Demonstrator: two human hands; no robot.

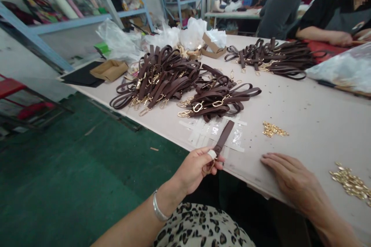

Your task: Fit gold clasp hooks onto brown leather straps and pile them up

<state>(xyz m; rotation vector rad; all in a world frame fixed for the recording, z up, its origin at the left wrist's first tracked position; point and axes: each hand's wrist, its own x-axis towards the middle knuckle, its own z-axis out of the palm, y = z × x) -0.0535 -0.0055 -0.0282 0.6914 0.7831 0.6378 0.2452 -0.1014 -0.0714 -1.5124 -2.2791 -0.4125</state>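
Observation:
My left hand (199, 166) is closed round the metal-hook end of a dark brown strap (225, 136), just off the table's front edge. The strap's loose end points up and away over clear tape stuck to the tabletop. White wrapping shows on a finger or thumb of that hand. My right hand (286, 173) rests palm down on the table edge, fingers stretched out and partly hidden beneath. Beyond it lies a small heap of gold metal pieces (274, 129), and a second gold heap (351, 183) is to its right.
Piles of brown straps with gold clasps (168, 77) cover the table's middle, with another strap pile (272, 58) farther right. An open cardboard box (108, 70) and plastic bags (191, 32) stand behind. A co-worker (333, 19) sits at the far right beside a plastic-covered bundle (348, 67).

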